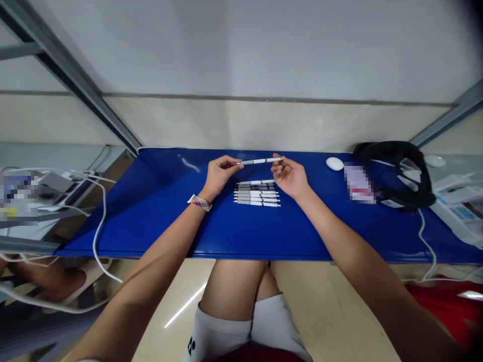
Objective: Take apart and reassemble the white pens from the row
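A white and grey pen (260,161) is held level above the blue table by both ends. My left hand (221,173), with a colourful band at the wrist, pinches its grey tip end. The fingers of my right hand (290,173) close on its other end, palm partly turned up. Just below, several similar pens (256,194) lie side by side on the table, their tips pointing left. One or two of them look darker than the others.
On the blue table (256,231), a white oval object (334,164), a blurred packet (358,183) and a black headset-like strap (418,176) lie at the right. White cables (100,221) hang over the left edge. A wall closes off the back.
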`<act>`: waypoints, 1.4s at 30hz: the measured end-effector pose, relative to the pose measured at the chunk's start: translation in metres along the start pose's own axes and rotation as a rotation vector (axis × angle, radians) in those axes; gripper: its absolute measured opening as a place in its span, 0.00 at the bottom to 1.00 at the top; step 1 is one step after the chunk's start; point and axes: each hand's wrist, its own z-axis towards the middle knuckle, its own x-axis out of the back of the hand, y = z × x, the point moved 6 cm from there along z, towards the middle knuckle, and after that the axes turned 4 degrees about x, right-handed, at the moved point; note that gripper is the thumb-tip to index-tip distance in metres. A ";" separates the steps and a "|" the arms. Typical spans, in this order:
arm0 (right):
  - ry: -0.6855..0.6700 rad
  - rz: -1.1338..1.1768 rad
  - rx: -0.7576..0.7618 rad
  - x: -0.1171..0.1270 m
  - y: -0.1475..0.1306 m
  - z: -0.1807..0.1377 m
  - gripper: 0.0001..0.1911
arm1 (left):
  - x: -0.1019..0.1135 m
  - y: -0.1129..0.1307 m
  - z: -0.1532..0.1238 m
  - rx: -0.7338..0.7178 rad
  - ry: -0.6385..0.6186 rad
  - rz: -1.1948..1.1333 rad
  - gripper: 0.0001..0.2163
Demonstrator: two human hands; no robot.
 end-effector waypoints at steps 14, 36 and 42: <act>0.078 0.067 0.003 0.001 0.004 0.003 0.15 | -0.002 0.001 0.000 -0.007 -0.010 0.021 0.12; 0.122 0.402 -0.138 -0.008 0.006 -0.004 0.08 | 0.001 -0.001 0.001 -0.002 0.007 -0.027 0.12; 0.196 0.387 -0.097 -0.006 0.006 -0.004 0.06 | 0.000 -0.003 0.002 -0.007 0.005 -0.010 0.12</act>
